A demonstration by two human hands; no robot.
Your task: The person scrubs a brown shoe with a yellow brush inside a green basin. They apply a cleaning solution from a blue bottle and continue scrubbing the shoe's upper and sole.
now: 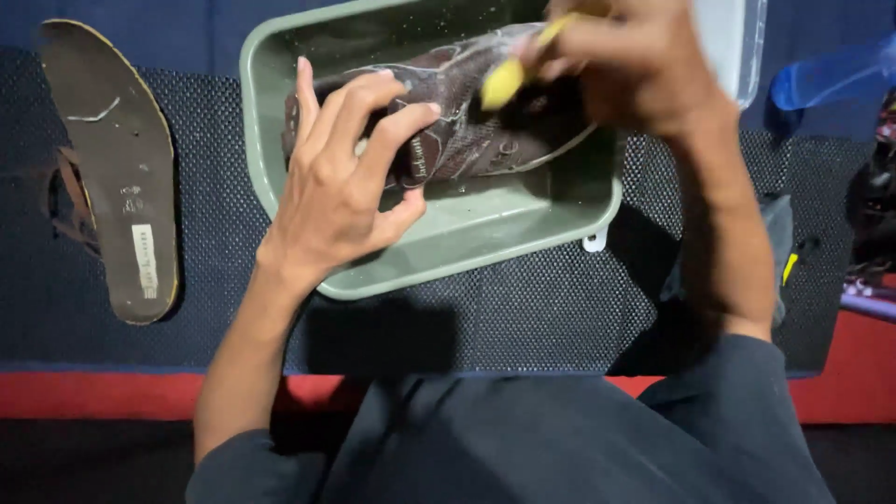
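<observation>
A dark brown, wet shoe (pixel 467 131) lies on its side in a grey-green plastic basin (pixel 467 252). My left hand (pixel 341 177) grips the shoe at its heel end, fingers curled over the upper. Over the shoe's other end my right hand (pixel 635 65) is closed on a yellow brush (pixel 509 75), whose tip rests against the shoe's upper. The right hand is blurred.
A brown insole (pixel 117 168) lies flat on the dark dotted mat (pixel 523 317) at the left. A clear plastic container (pixel 737 47) stands at the top right, with a blue object (pixel 831 79) beside it. Red floor shows along the mat's near edge.
</observation>
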